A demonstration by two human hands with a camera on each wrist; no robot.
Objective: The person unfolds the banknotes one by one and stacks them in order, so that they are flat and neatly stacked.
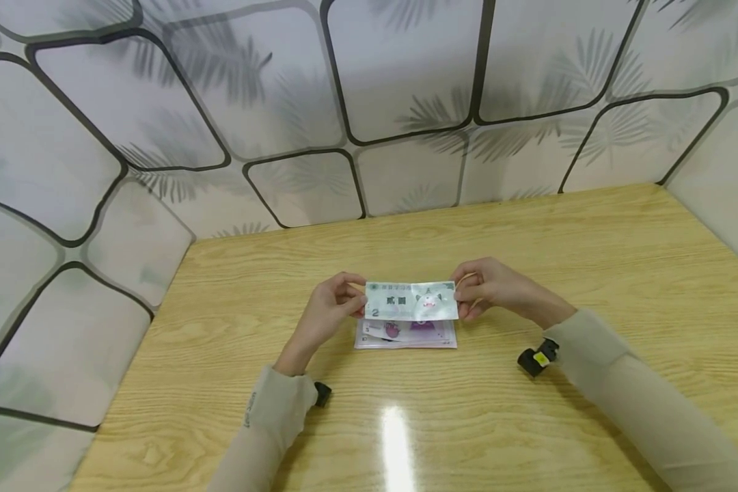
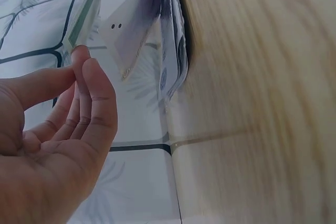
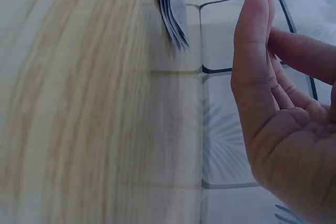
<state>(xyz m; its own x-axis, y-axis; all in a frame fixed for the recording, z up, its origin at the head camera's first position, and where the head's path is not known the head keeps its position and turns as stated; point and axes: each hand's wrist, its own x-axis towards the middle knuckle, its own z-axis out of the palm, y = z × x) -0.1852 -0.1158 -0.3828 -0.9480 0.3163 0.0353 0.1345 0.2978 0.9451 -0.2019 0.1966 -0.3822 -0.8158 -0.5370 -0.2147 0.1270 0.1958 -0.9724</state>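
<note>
A pale green play banknote (image 1: 412, 301) with a 2 in its corner is held flat-faced toward the head camera. My left hand (image 1: 324, 309) pinches its left end between thumb and fingers. At the other end, my right hand (image 1: 498, 290) grips the note's right edge. Under it lies a small stack of pink and purple play banknotes (image 1: 433, 334), partly hidden by the green one. The left wrist view shows the green note (image 2: 86, 17) raised off the table, apart from the stack (image 2: 178, 45), whose top note (image 2: 123, 30) bends upward.
The wooden table (image 1: 240, 307) meets a wall (image 1: 406, 68) covered in leaf-and-stone pattern behind the notes. Black wrist devices (image 1: 535, 359) sit at both cuffs. Light glares off the tabletop near the front.
</note>
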